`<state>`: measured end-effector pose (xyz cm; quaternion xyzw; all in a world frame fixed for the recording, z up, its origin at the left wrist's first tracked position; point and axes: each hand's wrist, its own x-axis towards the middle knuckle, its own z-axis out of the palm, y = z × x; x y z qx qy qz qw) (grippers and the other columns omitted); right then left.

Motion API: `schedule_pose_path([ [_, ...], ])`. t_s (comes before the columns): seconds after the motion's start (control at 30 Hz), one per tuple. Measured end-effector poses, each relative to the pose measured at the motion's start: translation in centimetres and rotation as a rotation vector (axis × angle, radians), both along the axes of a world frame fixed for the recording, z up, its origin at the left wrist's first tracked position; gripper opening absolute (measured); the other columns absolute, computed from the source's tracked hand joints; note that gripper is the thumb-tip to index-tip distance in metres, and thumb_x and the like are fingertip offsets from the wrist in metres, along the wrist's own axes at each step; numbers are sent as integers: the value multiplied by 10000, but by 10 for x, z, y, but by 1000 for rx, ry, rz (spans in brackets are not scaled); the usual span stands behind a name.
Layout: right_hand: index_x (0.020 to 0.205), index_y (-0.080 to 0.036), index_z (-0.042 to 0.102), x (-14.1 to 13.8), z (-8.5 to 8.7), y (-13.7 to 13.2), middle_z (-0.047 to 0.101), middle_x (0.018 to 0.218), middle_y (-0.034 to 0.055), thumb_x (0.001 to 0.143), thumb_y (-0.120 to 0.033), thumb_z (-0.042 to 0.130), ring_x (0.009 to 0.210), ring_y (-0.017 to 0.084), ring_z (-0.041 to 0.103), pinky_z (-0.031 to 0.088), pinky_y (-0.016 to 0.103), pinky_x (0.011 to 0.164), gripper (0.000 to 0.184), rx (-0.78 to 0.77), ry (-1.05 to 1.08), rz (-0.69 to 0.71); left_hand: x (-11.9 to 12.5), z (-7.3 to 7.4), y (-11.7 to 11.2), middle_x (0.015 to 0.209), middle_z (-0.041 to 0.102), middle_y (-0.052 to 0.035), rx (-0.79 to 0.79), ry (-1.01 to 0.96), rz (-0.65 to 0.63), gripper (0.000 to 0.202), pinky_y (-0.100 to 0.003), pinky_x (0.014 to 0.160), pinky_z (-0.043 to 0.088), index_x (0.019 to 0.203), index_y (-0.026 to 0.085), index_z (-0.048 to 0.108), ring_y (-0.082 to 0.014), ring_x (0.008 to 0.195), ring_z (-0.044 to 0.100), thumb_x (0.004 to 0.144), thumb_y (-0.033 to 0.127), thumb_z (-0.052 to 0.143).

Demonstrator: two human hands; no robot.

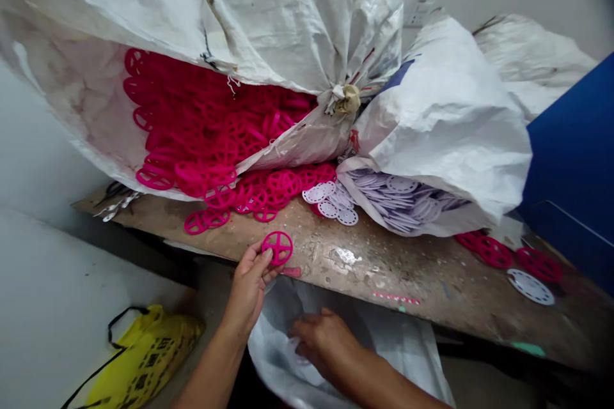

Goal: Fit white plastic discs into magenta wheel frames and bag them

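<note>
My left hand [252,275] pinches a pink plastic wheel with cross spokes [277,248] by its rim, just above the front edge of the worktable [336,255]. Lower down, my right hand [326,335] is over the mouth of an open white sack [403,345] below the table edge. Motion smears its fingers, and a pale round shape [300,351] shows beneath them, too blurred to tell whether it is held. A heap of similar pink wheels [215,121] spills from a big woven sack [288,19] onto the table. White slotted discs [403,198] spill from a second sack [446,108].
On the table's right lie a few pink wheels [494,252] and a white disc [531,286], close to a blue panel [575,172]. A yellow bag [153,358] with black straps is on the floor at lower left. Another white sack [532,57] stands behind.
</note>
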<state>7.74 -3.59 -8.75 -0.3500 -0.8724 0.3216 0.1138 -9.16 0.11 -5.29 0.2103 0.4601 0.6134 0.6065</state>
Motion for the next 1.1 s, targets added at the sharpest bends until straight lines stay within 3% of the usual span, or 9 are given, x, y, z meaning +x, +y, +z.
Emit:
schedule_pose_path([
  [0.1,1115,-274,620,26,60,6,704,1013,33,861,-263,518,899,192,648,454,308,838,274,102,288,-279,17,8,-10,904,710,-64,9,6,-71,398,-265,700,546,1095,170,568,-165,769,687,749,321,693],
  [0.2,1119,-239,613,42,86,26,676,981,45,868,-315,524,820,174,618,478,273,728,277,128,487,-582,41,18,-20,959,704,-77,6,-35,-159,396,-278,706,544,1096,174,584,-167,781,679,754,348,686],
  [0.27,1096,-224,629,46,82,37,649,940,46,854,-309,547,753,159,594,479,262,680,270,127,544,-631,55,21,-24,999,699,-86,14,-37,-189,391,-292,719,543,1083,178,599,-174,802,675,754,374,681],
  [0.4,1081,-236,669,46,60,39,590,1011,69,847,-285,553,840,168,588,486,277,728,266,131,576,-569,69,19,-30,1021,691,-82,47,83,-202,379,-295,702,540,1079,190,623,-192,839,661,780,423,637],
  [0.5,1047,-242,693,48,56,36,607,992,67,871,-285,518,892,177,587,480,286,769,252,61,605,-506,69,17,-33,1036,685,-75,95,259,-212,367,-302,736,533,1093,205,640,-214,906,644,807,430,595],
  [0.67,1024,-220,688,54,58,40,627,886,36,882,-339,507,573,97,519,424,213,524,259,-156,594,-473,68,22,-35,1081,683,-72,255,581,-159,286,-292,951,428,1029,205,696,-229,1067,589,816,366,594],
  [0.83,1076,-178,627,59,58,42,568,651,-19,885,-341,486,503,95,478,387,206,485,288,-316,722,-568,73,22,-34,1098,670,-91,149,363,-303,428,-326,764,541,1189,211,581,-245,950,645,797,379,614],
  [0.97,1161,-216,553,63,60,34,647,903,16,824,-289,583,706,125,583,457,228,621,346,-360,673,-456,72,23,-36,955,698,-84,125,353,-334,427,-307,668,556,1136,186,576,-210,764,674,752,353,664],
  [1.1,1143,-225,547,67,57,21,659,899,10,832,-269,577,782,140,597,454,233,672,315,-249,560,-422,69,16,-42,802,701,-64,98,404,-359,382,-290,618,543,1092,179,589,-193,659,669,757,353,650],
])
